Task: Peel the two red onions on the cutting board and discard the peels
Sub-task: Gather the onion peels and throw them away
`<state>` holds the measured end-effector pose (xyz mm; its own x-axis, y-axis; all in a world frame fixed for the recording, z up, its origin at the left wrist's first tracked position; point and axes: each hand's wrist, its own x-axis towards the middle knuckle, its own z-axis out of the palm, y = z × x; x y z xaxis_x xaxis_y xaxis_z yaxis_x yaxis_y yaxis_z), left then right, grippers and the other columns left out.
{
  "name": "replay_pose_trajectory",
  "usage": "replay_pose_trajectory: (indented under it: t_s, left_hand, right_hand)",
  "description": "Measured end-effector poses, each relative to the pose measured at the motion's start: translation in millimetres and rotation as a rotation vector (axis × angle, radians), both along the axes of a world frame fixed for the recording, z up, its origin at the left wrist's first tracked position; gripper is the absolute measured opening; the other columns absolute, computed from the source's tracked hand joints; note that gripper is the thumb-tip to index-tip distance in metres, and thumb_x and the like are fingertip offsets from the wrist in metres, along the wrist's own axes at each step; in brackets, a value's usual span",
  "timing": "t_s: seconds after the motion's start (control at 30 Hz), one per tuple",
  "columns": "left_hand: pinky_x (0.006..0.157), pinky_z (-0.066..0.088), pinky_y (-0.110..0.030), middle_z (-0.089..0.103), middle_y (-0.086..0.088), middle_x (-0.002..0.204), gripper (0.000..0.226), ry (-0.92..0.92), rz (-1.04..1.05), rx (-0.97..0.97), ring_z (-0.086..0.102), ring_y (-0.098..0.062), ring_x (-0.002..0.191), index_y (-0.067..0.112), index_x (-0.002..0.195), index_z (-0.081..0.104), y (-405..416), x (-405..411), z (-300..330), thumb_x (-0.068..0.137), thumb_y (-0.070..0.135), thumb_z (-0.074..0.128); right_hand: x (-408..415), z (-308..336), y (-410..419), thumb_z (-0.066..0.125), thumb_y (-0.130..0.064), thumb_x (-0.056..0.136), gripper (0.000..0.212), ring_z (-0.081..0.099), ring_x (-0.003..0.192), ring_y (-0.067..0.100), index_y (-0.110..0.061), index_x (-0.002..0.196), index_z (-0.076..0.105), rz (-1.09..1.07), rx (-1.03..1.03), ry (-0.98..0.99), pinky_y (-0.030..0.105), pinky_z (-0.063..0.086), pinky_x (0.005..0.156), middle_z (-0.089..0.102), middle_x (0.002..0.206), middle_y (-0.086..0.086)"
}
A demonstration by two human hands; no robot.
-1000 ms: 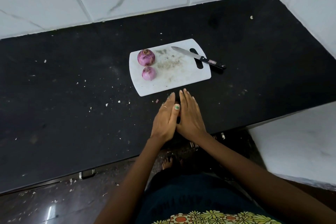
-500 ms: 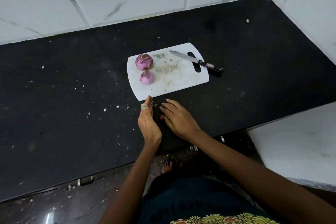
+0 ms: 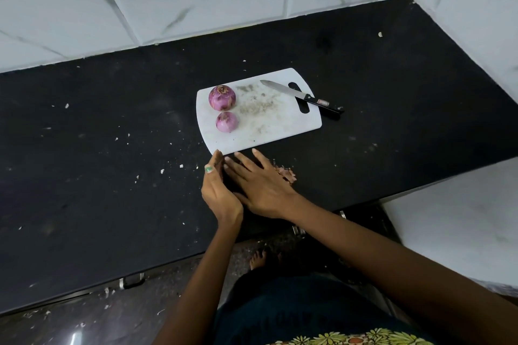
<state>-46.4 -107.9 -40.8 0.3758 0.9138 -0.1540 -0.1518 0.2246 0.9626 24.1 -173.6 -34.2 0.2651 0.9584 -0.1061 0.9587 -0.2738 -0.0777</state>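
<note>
While both red onions (image 3: 224, 109) sit on the left end of the white cutting board (image 3: 280, 126), my left hand (image 3: 220, 190) stands on edge on the black table (image 3: 112, 176), grip relaxed. My right hand (image 3: 260, 182) lies flat, fingers spread, beside pinkish peel scraps (image 3: 287, 173).

The right hand (image 3: 262, 187) lay over most of the small heap of peels (image 3: 286, 173), so only its right end showed past the fingers (image 3: 246, 161). The left hand (image 3: 218, 190) stood on edge, its palm hidden. Both forearms ran out at the lower frame edge. The bench (image 3: 112, 176) was cut off at the left edge. The print on the knife (image 3: 302, 96) handle's label was too small to read
</note>
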Motion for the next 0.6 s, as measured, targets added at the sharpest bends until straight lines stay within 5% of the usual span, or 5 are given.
replay_pose_trajectory:
  t_s: [0.07,0.23,0.43,0.6]
  left_hand:
    - [0.104,0.043,-0.026,0.063,-0.007,0.128,0.059,0.021,0.026,0.019,0.057,-0.013,0.122,0.004,0.129,0.058,1.6,-1.7,-1.4,0.093,0.042,0.032]
    - [0.101,0.044,-0.023,0.064,-0.009,0.125,0.057,0.038,0.028,0.051,0.059,-0.013,0.118,0.002,0.127,0.059,0.6,-1.2,-1.7,0.095,0.039,0.031]
    - [0.105,0.043,-0.024,0.061,-0.010,0.129,0.054,0.056,-0.096,0.032,0.057,-0.016,0.123,0.000,0.130,0.056,-8.6,5.6,-3.9,0.100,0.035,0.028]
    - [0.106,0.040,-0.021,0.057,-0.005,0.133,0.047,0.081,-0.247,-0.004,0.053,-0.014,0.126,0.004,0.134,0.053,-17.4,12.0,-1.9,0.107,0.027,0.022]
  right_hand:
    - [0.6,-4.8,-2.8,0.013,-0.052,0.095,0.070,0.007,0.148,0.026,-0.011,0.151,0.019,-0.010,-0.097,-0.077,0.052,-0.007,0.115,0.017,0.159,0.006]
    - [8.1,-9.5,-35.9,0.017,-0.056,0.093,0.072,0.032,0.140,0.028,-0.008,0.137,0.049,-0.199,-0.006,-0.128,0.052,0.007,0.114,0.048,0.143,0.008]
    - [25.2,18.7,-66.5,0.044,-0.027,0.096,0.039,0.042,0.127,0.022,-0.011,0.130,0.055,-0.645,0.490,0.383,0.041,0.033,0.108,0.054,0.128,0.006]
    - [29.6,35.6,-83.5,0.059,-0.024,0.091,0.068,0.019,0.142,0.025,-0.014,0.150,0.024,-0.737,0.091,0.640,0.041,0.022,0.116,0.026,0.152,0.005]
